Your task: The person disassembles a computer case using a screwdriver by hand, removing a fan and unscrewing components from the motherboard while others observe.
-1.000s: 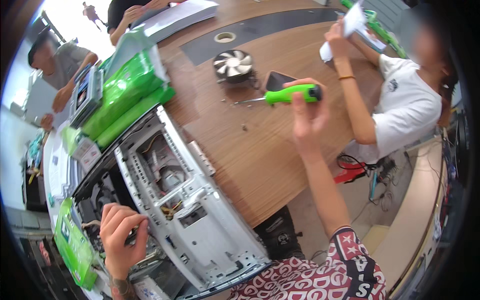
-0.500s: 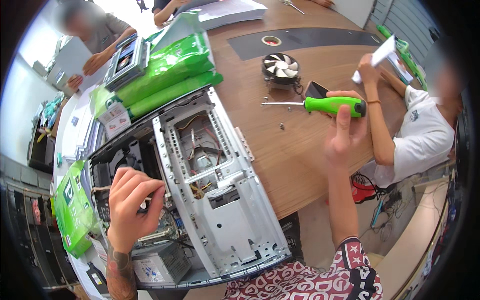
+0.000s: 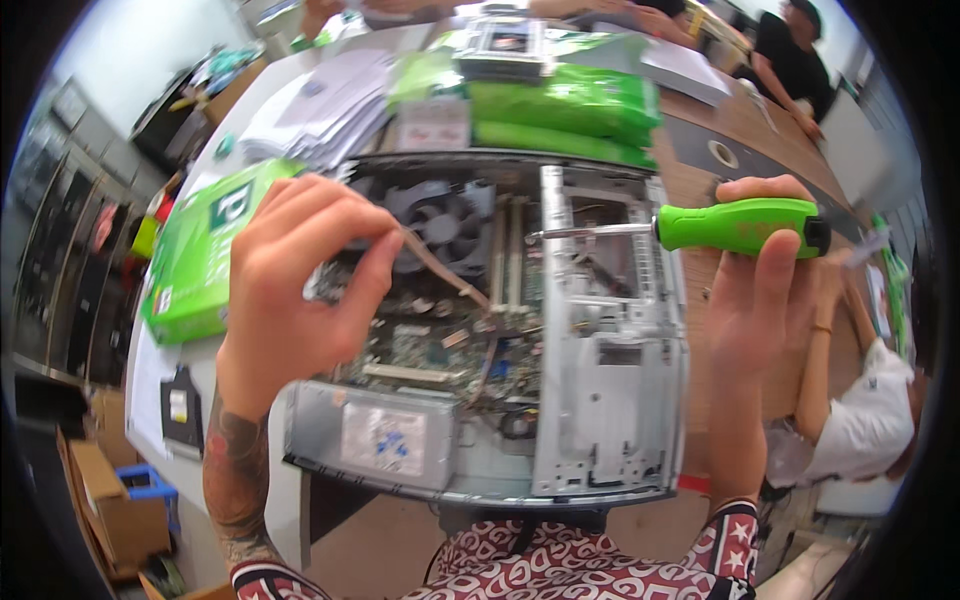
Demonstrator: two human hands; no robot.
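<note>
My left hand [image 3: 300, 275] is closed in a pinch above the left half of an open desktop computer case [image 3: 590, 420]. From its fingertips a thin tan cable [image 3: 447, 275] runs down to the motherboard [image 3: 420, 345]. Over the right side of the case, my right hand [image 3: 765, 285] grips a screwdriver [image 3: 735, 225] with a green handle. Its shaft points left, and a small dark piece, perhaps a screw, shows at the tip. Inside the case sit a black fan [image 3: 437, 228] and a silver power supply [image 3: 375, 435].
Green paper packs [image 3: 565, 105] lie behind the case, with a metal drive [image 3: 505, 50] on top. Another green pack [image 3: 205, 255] and loose paper [image 3: 315, 105] are at left. A tape roll [image 3: 722, 154] lies at the far right. Other people sit around the table.
The view has swung left, so the case now appears centred and squarer. My right hand with the screwdriver has moved from over the tabletop to the case's right side. My left hand stays pinched.
</note>
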